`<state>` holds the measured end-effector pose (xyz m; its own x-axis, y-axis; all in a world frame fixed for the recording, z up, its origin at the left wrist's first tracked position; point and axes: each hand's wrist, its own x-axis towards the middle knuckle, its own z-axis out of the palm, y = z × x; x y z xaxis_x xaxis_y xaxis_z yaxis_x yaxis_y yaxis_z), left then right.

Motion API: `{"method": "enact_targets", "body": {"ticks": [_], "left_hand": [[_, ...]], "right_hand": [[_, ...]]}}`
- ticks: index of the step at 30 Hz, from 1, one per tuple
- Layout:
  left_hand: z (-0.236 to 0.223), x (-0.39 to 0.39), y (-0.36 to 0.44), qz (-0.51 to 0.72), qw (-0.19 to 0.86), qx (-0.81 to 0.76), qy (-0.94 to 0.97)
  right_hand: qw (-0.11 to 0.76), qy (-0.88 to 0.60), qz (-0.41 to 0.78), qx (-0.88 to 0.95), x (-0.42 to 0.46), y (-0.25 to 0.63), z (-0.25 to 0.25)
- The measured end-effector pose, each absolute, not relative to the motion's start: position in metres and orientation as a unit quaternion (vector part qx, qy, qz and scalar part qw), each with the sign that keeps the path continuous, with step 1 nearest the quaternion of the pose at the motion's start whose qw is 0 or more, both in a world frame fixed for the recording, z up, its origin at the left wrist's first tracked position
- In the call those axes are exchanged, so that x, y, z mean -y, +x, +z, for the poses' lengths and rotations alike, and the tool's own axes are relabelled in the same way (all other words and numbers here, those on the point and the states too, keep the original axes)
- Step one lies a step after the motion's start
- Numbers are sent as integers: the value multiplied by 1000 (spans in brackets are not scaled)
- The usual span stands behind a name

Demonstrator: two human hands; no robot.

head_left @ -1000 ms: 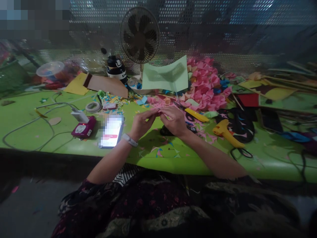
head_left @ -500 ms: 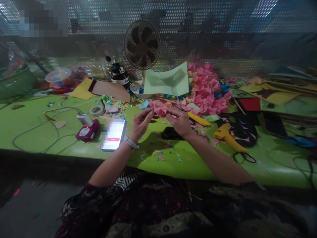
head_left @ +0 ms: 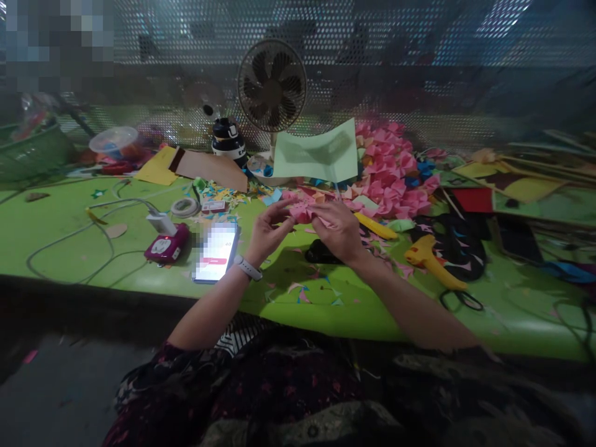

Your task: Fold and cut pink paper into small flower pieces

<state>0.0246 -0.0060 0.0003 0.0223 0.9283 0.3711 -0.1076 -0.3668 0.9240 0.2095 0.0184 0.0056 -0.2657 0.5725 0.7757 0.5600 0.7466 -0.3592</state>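
Observation:
A small folded pink paper flower (head_left: 302,214) is held between my two hands above the green table. My left hand (head_left: 271,230), with a pale watch band at the wrist, pinches its left side between thumb and fingers. On the right side my right hand (head_left: 338,230) has its fingers closed around the paper, hiding part of it. Behind the hands rises a heap of similar pink paper pieces (head_left: 391,167). Under my right hand lies a black object (head_left: 321,252), partly covered. A yellow-handled tool (head_left: 376,226) rests just beyond that hand.
Left of my left hand lies a lit phone (head_left: 216,251), beside a purple power adapter (head_left: 167,243) with trailing cables. To the right are a yellow glue gun (head_left: 435,261) and black-handled scissors (head_left: 460,300). A fan (head_left: 272,87) and a pale green sheet (head_left: 316,152) stand behind.
My right hand has turned and closed further over the paper flower. My left fingers have shifted their hold on it. The whole view has moved slightly.

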Motion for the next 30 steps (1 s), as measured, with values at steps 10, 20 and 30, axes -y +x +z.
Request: {"method": "enact_targets", "body": {"ticks": [10,20,30], "left_hand": [[-22,-7,26,584,312,-357,658],[-4,-2,22,602,545,-332,480],[4,4,25,576,586,-340,458]], "right_hand": [[380,-330,-204,840,-8,209,8],[556,-370,183,722,-9,212,28],[534,-378,493,573,-17,207,21]]}}
